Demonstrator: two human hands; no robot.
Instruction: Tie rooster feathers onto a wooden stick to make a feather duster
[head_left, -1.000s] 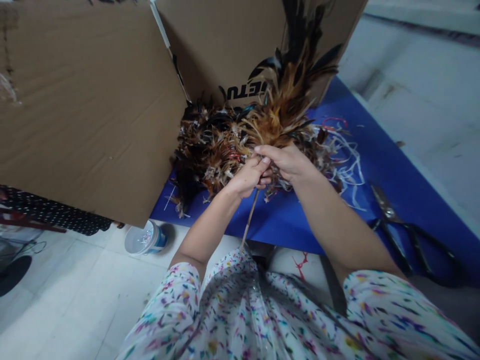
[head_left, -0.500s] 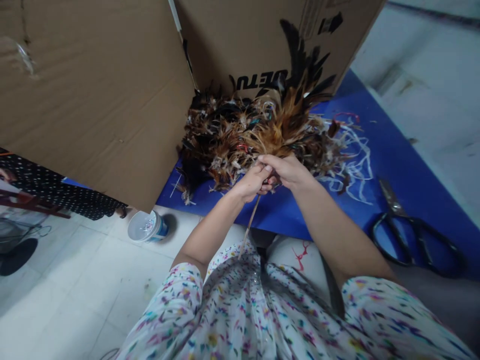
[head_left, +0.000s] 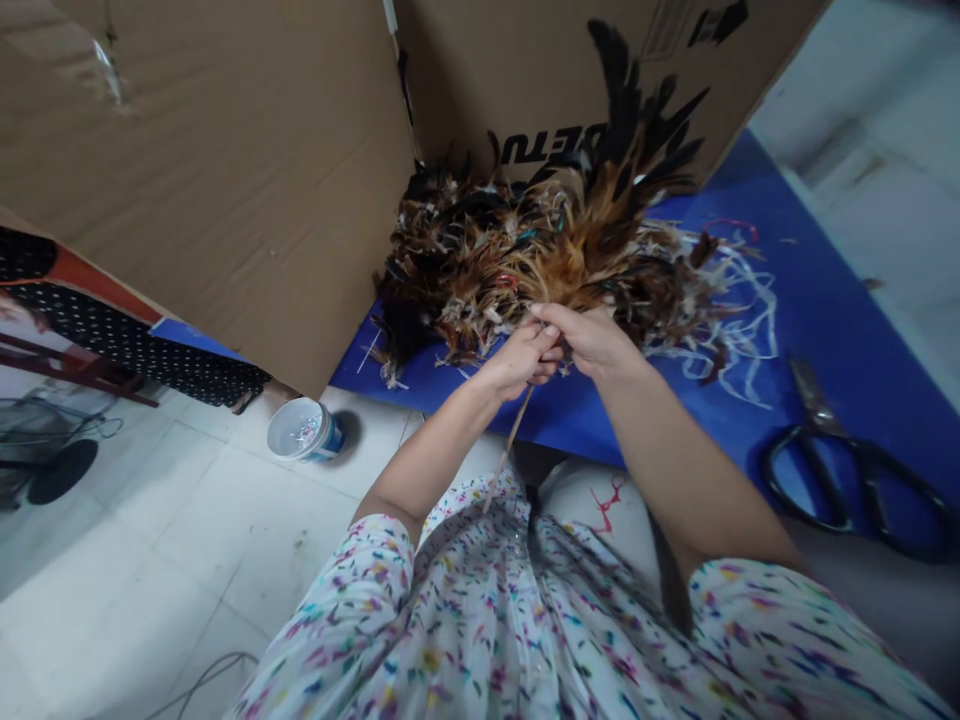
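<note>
My left hand [head_left: 514,362] and my right hand [head_left: 589,338] meet at the base of a bunch of brown, orange and black feathers [head_left: 577,240], both with fingers closed around it. A thin wooden stick [head_left: 508,450] runs from under my left hand down toward my flowered blouse. The feather tips fan up and away from me over a heap of loose feathers [head_left: 457,270] on a blue table [head_left: 817,310].
Large cardboard panels [head_left: 225,170] stand behind and left of the heap. Black scissors [head_left: 847,460] lie on the table at right, near white strips [head_left: 739,320]. A small white tub [head_left: 304,430] sits on the tiled floor. A person in dotted clothing [head_left: 90,320] is at left.
The view has shifted, so everything sits a little further right and lower. My hands stay together on the feather bunch, with small finger movements only.
</note>
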